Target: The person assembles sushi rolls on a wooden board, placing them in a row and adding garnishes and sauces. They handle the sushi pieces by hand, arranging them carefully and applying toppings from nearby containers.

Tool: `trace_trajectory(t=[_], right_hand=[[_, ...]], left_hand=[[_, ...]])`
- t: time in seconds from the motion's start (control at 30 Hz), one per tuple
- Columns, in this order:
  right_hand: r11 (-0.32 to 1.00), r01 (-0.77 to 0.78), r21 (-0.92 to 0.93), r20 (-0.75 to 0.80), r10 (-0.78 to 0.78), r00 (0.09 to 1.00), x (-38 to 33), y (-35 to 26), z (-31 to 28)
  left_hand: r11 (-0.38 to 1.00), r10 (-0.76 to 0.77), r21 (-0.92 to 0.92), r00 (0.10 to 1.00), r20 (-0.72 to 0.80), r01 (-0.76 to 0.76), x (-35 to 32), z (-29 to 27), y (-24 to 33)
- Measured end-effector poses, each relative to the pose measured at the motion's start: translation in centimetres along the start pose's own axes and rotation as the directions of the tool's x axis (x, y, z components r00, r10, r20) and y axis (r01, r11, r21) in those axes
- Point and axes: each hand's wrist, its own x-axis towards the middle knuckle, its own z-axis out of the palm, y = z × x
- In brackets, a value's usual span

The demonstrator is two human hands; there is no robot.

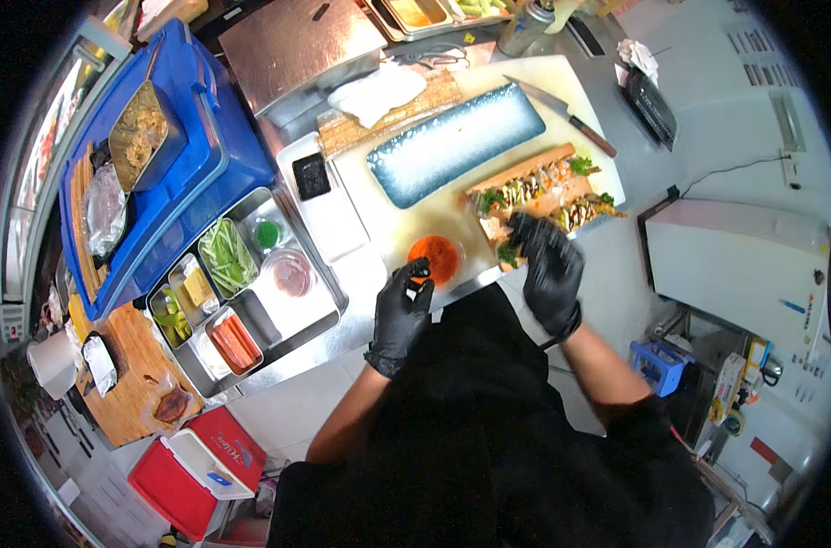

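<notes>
My left hand (pixel 402 315), in a black glove, has its fingers curled at the near-left rim of a small clear bowl (pixel 436 259) of orange-red roe. My right hand (pixel 550 274), also gloved in black, is above the near-left part of a wooden serving board (pixel 523 170). Its fingertips are pinched together; whatever they hold is hidden. Rolls topped with dark and pale sauce (pixel 523 190) and green leafy garnish (pixel 582 165) lie on the board. Behind the bowl, a long blue-and-white plate (pixel 456 144) rests on a white cutting board (pixel 561 75).
A knife (pixel 561 114) lies at the cutting board's far right. Left of it are a bamboo mat (pixel 342 134) with a white cloth (pixel 376 94), a white tray (pixel 333 215) and a metal tray (pixel 287 340) of ingredient containers. A large blue bin (pixel 210 137) stands farther left.
</notes>
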Motion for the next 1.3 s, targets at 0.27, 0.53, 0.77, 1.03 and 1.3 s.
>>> trace_trajectory(t=[0.27, 0.53, 0.77, 1.03, 1.3], right_hand=[[0.754, 0.469, -0.459, 0.159, -0.45, 0.879, 37.1, 10.9, 5.7], [0.668, 0.572, -0.476, 0.45, -0.374, 0.811, 44.9, 14.7, 12.4], [0.702, 0.583, -0.409, 0.396, -0.439, 0.807, 46.9, 14.9, 10.9], [0.926, 0.378, 0.01, 0.091, -0.377, 0.922, 51.2, 17.6, 9.7], [0.872, 0.45, 0.192, 0.538, -0.477, 0.695, 19.9, -1.3, 3.1]], left_hand=[[0.968, -0.237, -0.113, 0.963, -0.127, 0.223, -2.0, 1.7, 1.9], [0.896, -0.443, -0.257, 0.776, -0.449, 0.362, -3.9, 5.0, 4.5], [0.901, -0.433, -0.256, 0.731, -0.527, 0.35, -2.6, 7.6, 5.8], [0.895, -0.444, -0.293, 0.732, -0.516, 0.337, -1.8, 7.6, 7.0], [0.919, -0.188, 0.283, 0.936, -0.299, 0.275, -2.3, 3.9, 5.1]])
